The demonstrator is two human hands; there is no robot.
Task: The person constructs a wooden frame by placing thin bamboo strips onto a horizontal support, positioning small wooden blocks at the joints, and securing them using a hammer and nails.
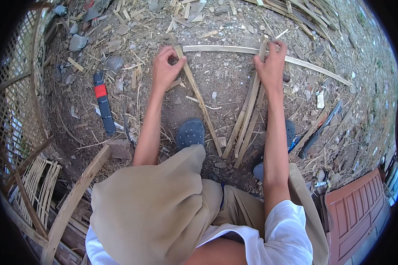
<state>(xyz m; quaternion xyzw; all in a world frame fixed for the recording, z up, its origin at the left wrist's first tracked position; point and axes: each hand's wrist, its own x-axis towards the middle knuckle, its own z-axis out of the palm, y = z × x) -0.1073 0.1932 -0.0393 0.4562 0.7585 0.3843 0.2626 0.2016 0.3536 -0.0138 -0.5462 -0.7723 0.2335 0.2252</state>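
Observation:
My left hand (165,73) is closed in a pinch round the upper part of a slim wooden strip (197,95), which slants down toward my feet. A long, pale, thin strip (221,48), bamboo by its look, runs crosswise from beside that hand to the right and bows gently. My right hand (272,68) is closed where this pale strip crosses the top of several wooden strips (248,108). These strips lean close together, their lower ends near my feet. The pale strip's free end reaches well past my right hand.
Dark clogs (191,133) are on my feet. To the left lies a dark, long object with a red band (101,91); to the right, a dark blade-like tool (325,128). A wooden frame (77,198) stands lower left, a brown panel (357,214) lower right. Wood scraps litter the dirt.

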